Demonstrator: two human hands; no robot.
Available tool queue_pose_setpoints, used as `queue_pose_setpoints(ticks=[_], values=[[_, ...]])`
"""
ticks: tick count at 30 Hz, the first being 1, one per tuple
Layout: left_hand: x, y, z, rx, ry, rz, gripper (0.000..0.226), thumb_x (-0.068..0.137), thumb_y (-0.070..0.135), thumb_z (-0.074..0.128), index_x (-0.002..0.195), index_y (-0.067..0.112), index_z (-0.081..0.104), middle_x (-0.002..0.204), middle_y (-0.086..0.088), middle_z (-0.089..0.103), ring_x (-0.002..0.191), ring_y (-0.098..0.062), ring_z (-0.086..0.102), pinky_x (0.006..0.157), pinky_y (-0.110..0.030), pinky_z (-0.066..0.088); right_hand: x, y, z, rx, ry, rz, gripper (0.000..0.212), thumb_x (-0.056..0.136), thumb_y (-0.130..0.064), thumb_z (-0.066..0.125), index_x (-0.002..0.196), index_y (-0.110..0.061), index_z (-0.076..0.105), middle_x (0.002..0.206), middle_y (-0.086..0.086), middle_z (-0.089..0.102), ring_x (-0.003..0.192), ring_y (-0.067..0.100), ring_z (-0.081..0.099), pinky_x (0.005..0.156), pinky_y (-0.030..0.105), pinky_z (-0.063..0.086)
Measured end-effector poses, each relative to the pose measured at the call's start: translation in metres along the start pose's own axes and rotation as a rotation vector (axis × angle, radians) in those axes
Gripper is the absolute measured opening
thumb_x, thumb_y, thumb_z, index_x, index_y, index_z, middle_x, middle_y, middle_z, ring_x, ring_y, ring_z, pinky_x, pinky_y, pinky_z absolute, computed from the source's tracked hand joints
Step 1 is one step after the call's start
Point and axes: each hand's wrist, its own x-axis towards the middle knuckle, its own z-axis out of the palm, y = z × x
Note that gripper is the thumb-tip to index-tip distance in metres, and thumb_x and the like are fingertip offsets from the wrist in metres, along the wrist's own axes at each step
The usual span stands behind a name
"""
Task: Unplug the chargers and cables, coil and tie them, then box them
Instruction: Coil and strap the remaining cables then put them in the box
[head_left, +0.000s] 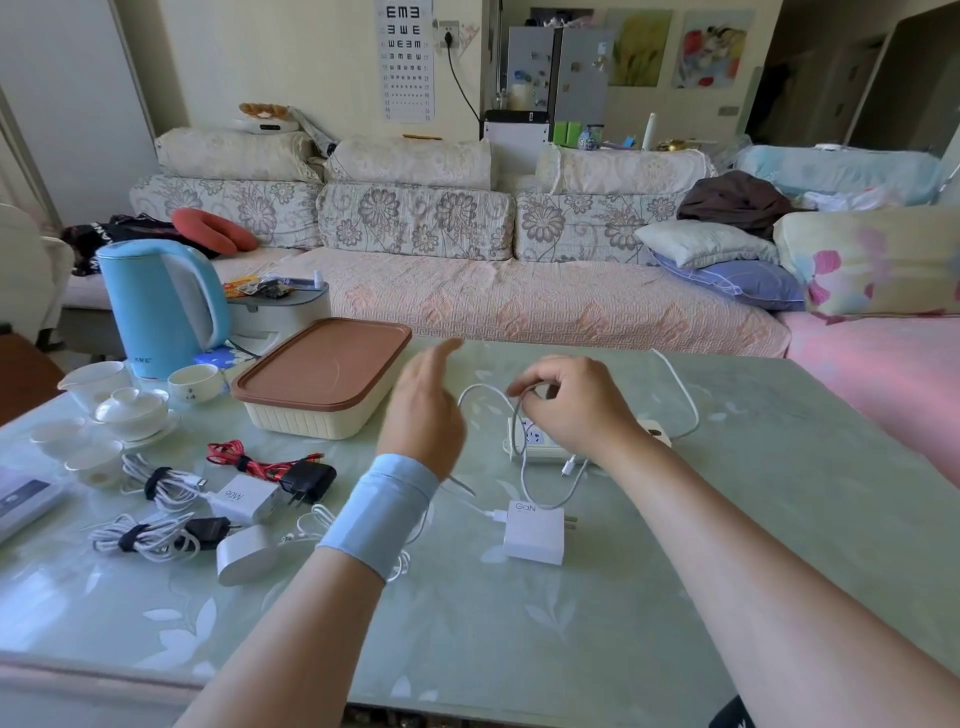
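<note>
Right hand (571, 410) pinches a loop of white cable (483, 392) above the strip (535, 441); left hand (423, 410) is free, fingers straight, blurred, just left of the loop, holding nothing. GaN charger (534, 532) lies unplugged on the table (675, 571) near the strip, a white lead in it; same cable or not, cannot tell.

Risks, as judged: loop held by one pinch may spring open; pulling slack may drag the light charger; free plug end by the strip may snag. Box (322, 379) has its lid on; tied bundles (156, 483) lie at left, not yet boxed.
</note>
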Motion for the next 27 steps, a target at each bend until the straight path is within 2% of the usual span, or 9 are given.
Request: queue_pose_setpoints(ticks=[4, 7, 10, 12, 16, 19, 21, 24, 27], values=[[-0.01, 0.032, 0.013, -0.184, -0.24, 0.065, 0.031, 0.095, 0.016, 0.052, 0.126, 0.016, 0.056, 0.107, -0.002, 0.068, 0.094, -0.019, 0.064, 0.087, -0.027, 0.046, -0.001, -0.005, 0.003, 0.159, -0.066, -0.01, 0.019, 0.08, -0.011, 0.072, 0.087, -0.027, 0.078, 0.069, -0.022, 0.07, 0.059, -0.01, 0.058, 0.065, 0.02, 0.044], [-0.006, 0.025, 0.013, -0.121, -0.398, -0.15, 0.02, 0.097, 0.034, 0.051, 0.11, 0.022, 0.061, 0.078, -0.001, 0.063, 0.077, -0.024, 0.06, 0.069, -0.029, 0.04, -0.001, 0.0, 0.001, 0.143, -0.006, 0.052, 0.011, 0.075, -0.018, 0.077, 0.076, -0.024, 0.068, 0.064, -0.009, 0.068, 0.057, 0.006, 0.061, 0.06, 0.029, 0.049], [0.005, 0.013, -0.002, 0.035, -0.275, -0.223, 0.027, 0.098, 0.035, 0.047, 0.078, 0.025, 0.063, 0.063, 0.002, 0.054, 0.074, -0.029, 0.056, 0.063, -0.03, 0.036, 0.001, 0.012, -0.007, 0.046, -0.028, 0.157, 0.02, 0.076, -0.033, 0.081, 0.073, -0.021, 0.065, 0.061, -0.006, 0.07, 0.057, 0.006, 0.063, 0.063, 0.028, 0.049], [0.008, 0.004, -0.009, 0.083, -0.114, -0.282, 0.03, 0.097, 0.036, 0.046, 0.074, 0.023, 0.061, 0.058, 0.004, 0.05, 0.07, -0.027, 0.053, 0.062, -0.031, 0.037, 0.002, 0.015, -0.009, -0.007, -0.101, 0.2, 0.016, 0.079, -0.031, 0.078, 0.074, -0.02, 0.067, 0.06, -0.008, 0.071, 0.055, 0.001, 0.061, 0.063, 0.025, 0.047], [0.007, -0.004, -0.014, -0.082, 0.301, -0.459, 0.03, 0.098, 0.031, 0.037, 0.08, 0.017, 0.056, 0.064, 0.003, 0.05, 0.07, -0.026, 0.047, 0.06, -0.03, 0.029, 0.002, 0.015, -0.005, -0.176, -0.223, 0.238, 0.01, 0.084, -0.03, 0.067, 0.076, -0.024, 0.07, 0.064, -0.017, 0.071, 0.059, -0.004, 0.056, 0.063, 0.024, 0.045], [0.015, -0.017, -0.031, -0.23, 0.599, -0.669, 0.028, 0.102, 0.022, 0.035, 0.083, 0.014, 0.055, 0.068, 0.001, 0.049, 0.074, -0.022, 0.044, 0.063, -0.026, 0.027, -0.002, 0.026, -0.005, -0.209, -0.329, 0.293, 0.02, 0.085, -0.033, 0.068, 0.073, -0.018, 0.073, 0.061, -0.011, 0.071, 0.056, 0.002, 0.054, 0.059, 0.023, 0.041], [0.014, -0.033, -0.038, -0.168, 0.522, -0.762, 0.03, 0.102, 0.025, 0.034, 0.087, 0.016, 0.059, 0.081, -0.004, 0.058, 0.078, -0.024, 0.048, 0.067, -0.026, 0.03, -0.005, 0.031, -0.005, -0.056, -0.376, 0.342, 0.027, 0.09, -0.032, 0.066, 0.072, -0.014, 0.072, 0.057, -0.005, 0.069, 0.056, 0.01, 0.057, 0.059, 0.023, 0.042], [0.008, -0.046, -0.033, 0.094, 0.174, -0.826, 0.027, 0.096, 0.02, 0.04, 0.109, 0.021, 0.064, 0.114, -0.012, 0.062, 0.101, -0.032, 0.053, 0.086, -0.037, 0.04, -0.003, 0.024, 0.002, 0.083, -0.341, 0.332, 0.031, 0.096, -0.035, 0.059, 0.074, -0.018, 0.071, 0.055, -0.002, 0.064, 0.052, 0.016, 0.058, 0.061, 0.024, 0.045], [0.003, -0.036, -0.021, 0.441, 0.053, -0.473, 0.061, 0.076, 0.006, 0.047, 0.135, 0.022, 0.049, 0.135, -0.011, 0.047, 0.123, -0.034, 0.04, 0.103, -0.041, 0.03, -0.001, 0.013, 0.009, -0.104, -0.343, 0.247, 0.036, 0.098, -0.043, 0.052, 0.074, -0.023, 0.07, 0.064, -0.001, 0.057, 0.06, 0.016, 0.052, 0.062, 0.027, 0.04]])
